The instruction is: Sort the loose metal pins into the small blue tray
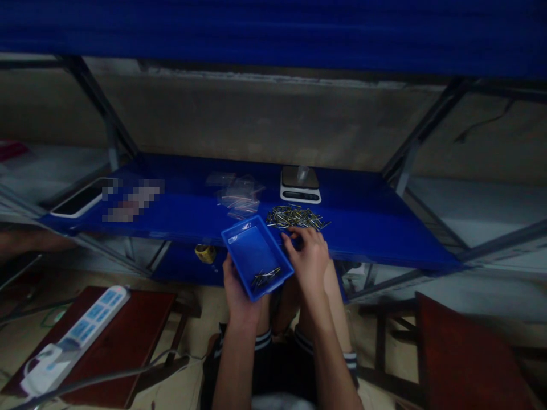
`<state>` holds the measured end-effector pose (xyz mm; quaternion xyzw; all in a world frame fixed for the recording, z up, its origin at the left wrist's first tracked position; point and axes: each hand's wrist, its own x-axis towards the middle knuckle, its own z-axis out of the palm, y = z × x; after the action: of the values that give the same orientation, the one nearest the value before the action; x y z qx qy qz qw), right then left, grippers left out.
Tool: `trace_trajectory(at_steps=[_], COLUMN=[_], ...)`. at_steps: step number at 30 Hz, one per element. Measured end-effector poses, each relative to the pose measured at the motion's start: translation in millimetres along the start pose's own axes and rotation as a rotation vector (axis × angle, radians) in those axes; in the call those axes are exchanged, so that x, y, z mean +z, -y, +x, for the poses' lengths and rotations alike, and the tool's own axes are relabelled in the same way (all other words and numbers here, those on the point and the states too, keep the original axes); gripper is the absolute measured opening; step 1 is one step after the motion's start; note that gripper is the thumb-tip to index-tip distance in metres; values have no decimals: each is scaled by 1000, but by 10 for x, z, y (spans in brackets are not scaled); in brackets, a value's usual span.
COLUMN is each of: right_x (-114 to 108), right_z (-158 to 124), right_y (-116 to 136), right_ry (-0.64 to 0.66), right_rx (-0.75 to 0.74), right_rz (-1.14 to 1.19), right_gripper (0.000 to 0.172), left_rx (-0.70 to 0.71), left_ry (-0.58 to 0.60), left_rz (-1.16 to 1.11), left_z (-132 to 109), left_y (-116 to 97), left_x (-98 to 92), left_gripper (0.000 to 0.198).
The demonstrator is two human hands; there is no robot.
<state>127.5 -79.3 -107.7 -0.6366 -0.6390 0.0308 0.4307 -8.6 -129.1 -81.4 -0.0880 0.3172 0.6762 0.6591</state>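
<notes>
My left hand is wrapped around the lower left side of a small blue plastic tray. The tray is held tilted in front of the shelf edge, and several slim metal pieces lie at its near end. Just right of it, my right hand is curled at the front of a loose pile of thin gold and silver metal pieces. Its thumb and forefinger are close together; whatever may be between them is too small to make out. The exact kind of the metal pieces cannot be told.
Behind the pile stands a digital scale with a small clear bag on it. Clear plastic bags lie left of that, and a white-edged tablet farther left. A power strip rests on a wooden stool; another stool stands right.
</notes>
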Motion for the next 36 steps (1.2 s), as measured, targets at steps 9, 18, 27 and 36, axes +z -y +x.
trace_trajectory(at_steps=[9, 18, 27, 36], right_x=[122, -24, -244, -504], right_z=[59, 13, -115, -135], right_y=[76, 11, 44, 365], right_ry=[-4, -69, -156, 83], right_rx=[13, 11, 187, -12], right_rz=[-94, 103, 531, 490], right_gripper=[18, 26, 25, 19], left_rx=[47, 68, 98, 62], left_ry=[-27, -44, -44, 47], left_rz=[16, 56, 75, 96], left_z=[24, -15, -15, -17], left_y=[-41, -36, 5, 109], left_x=[-37, -20, -19, 4], left_gripper=[31, 30, 29, 38])
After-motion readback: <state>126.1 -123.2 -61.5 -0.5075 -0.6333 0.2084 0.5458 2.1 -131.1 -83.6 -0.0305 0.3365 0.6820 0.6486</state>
